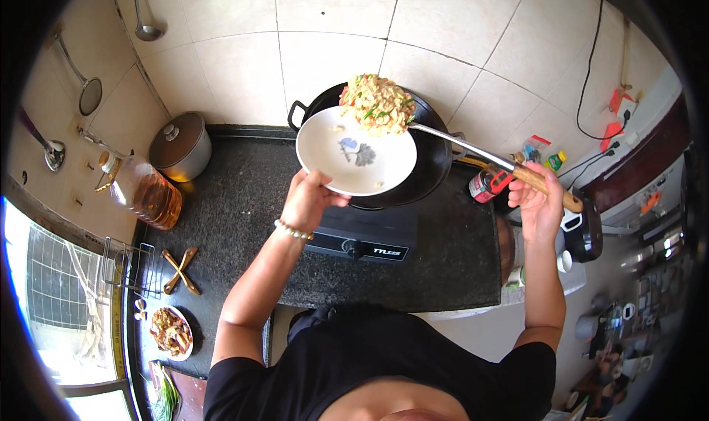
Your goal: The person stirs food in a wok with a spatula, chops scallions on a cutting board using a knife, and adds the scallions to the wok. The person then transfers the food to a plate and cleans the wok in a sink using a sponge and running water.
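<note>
My left hand (310, 196) grips the near rim of a white plate (371, 169), thumb on top. The plate has a blue and grey leaf pattern and a few crumbs of food on it. In my right hand (534, 196) is the wooden handle of a long metal spatula (471, 147). A heap of scrambled egg with green and red bits (379, 105) sits at the spatula's far end, over the plate's far edge; it hides the blade. Beneath both is a black wok (432, 172) on a gas stove (354, 238).
A lidded pot (185, 149) and an oil jug (149, 196) stand at the left. Below them are a wooden trivet (180, 271), a plate of cooked food (170, 332) and green onions (165, 393). Jars (487, 184) stand right of the wok. Ladles (148, 32) hang on the wall.
</note>
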The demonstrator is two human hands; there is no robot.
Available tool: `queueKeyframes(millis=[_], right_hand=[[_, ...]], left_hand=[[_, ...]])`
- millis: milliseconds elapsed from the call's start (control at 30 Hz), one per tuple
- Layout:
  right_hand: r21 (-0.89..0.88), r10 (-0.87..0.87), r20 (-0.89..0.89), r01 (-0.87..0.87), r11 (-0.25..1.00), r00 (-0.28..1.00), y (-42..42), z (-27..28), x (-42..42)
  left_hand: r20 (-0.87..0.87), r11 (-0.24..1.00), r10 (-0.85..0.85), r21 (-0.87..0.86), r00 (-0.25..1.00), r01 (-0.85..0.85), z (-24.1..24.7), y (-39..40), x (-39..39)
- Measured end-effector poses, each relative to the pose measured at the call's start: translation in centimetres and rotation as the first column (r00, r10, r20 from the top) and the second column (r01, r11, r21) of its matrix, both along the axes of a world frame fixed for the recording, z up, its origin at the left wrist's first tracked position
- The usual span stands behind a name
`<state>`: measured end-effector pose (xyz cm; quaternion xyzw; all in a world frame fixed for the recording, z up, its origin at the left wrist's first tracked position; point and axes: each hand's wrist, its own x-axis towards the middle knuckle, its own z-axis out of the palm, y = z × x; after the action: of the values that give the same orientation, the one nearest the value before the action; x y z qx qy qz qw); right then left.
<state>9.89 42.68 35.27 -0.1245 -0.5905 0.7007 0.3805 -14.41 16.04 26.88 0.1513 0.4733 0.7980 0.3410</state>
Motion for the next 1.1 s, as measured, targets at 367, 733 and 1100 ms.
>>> queueKeyframes(millis=[367,733,1100], right_hand=[[0.802,0.061,-0.121,0.061,0.594,0.991,-3.6,0.4,2.5],[0.855,0.129,-0.149,0.062,0.514,0.98,-4.1,2.9,3.4],[0.339,-0.141,0.212,0.062,0.939,0.967,2.7,3.5,-1.5]], left_hand=[[0.009,0.993,0.078,0.093,0.997,-0.079,0.4,1.7,0.9],[-0.171,0.982,0.187,0.049,0.967,-0.182,0.3,-0.5,0.8],[-0.027,0.906,0.409,0.132,0.912,-0.403,-2.4,-9.7,1.5]])
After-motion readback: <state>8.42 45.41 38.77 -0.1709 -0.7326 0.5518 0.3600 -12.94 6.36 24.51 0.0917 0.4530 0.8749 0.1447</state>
